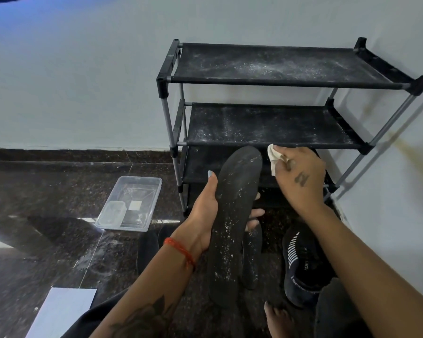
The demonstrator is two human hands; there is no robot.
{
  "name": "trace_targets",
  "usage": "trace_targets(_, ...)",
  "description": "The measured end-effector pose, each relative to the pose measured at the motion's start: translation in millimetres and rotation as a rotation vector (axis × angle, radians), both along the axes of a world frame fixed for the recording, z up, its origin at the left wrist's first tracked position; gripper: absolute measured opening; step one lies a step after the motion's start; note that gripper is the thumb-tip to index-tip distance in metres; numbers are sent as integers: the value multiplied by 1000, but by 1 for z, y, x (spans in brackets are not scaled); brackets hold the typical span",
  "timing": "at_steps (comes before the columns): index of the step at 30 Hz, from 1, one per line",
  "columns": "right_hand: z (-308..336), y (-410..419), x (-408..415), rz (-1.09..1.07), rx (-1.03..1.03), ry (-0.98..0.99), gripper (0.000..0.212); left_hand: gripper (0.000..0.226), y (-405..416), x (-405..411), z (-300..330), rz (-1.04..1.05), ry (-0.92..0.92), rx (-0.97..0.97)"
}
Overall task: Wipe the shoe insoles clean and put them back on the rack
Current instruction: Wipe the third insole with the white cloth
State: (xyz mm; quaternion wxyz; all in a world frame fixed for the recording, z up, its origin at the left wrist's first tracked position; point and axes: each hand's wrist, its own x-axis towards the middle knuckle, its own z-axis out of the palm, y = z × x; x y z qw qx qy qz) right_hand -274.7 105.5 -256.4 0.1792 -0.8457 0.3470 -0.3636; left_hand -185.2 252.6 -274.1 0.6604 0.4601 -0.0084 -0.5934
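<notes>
My left hand [205, 211] grips a long black insole [232, 215] around its middle, holding it up in front of the rack; white dust speckles its surface. My right hand [300, 179] pinches a crumpled white cloth [274, 158] just right of the insole's toe end, not touching it. A second dusty black insole [253, 262] lies on the floor below, partly hidden by the held one. The black three-shelf shoe rack [266, 140] stands against the wall, its shelves dusted white and bare.
A clear plastic tray [130, 203] holding a smaller clear box sits on the dark glossy floor to the left. A black sports shoe [303, 264] lies at the right by my bare foot [276, 318]. A white sheet [61, 311] lies bottom left.
</notes>
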Motion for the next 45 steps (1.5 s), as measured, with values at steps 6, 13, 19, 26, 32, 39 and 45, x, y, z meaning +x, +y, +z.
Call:
trace_targets(6, -1, 73, 11, 558, 49, 29, 23, 71, 1, 4, -1, 138, -110, 34)
trace_targets(13, -8, 29, 5, 350, -21, 176, 15, 72, 1, -2, 5, 40, -7, 18)
trace_targets(19, 3, 41, 6, 329, 235, -16, 19, 72, 4, 4, 8, 118, 20, -15)
trace_targets(26, -5, 72, 7, 573, 12, 174, 19, 63, 4, 5, 4, 183, -22, -26)
trace_targets(32, 1, 23, -1, 192, 29, 161, 18, 64, 1, -2, 14, 101, 36, -91)
trace_targets(39, 7, 86, 7, 659, 266, 87, 20, 76, 7, 7, 7, 164, -31, 23)
trace_targets(45, -2, 54, 5, 386, -81, 272, 12, 72, 2, -2, 7, 16, 30, -10)
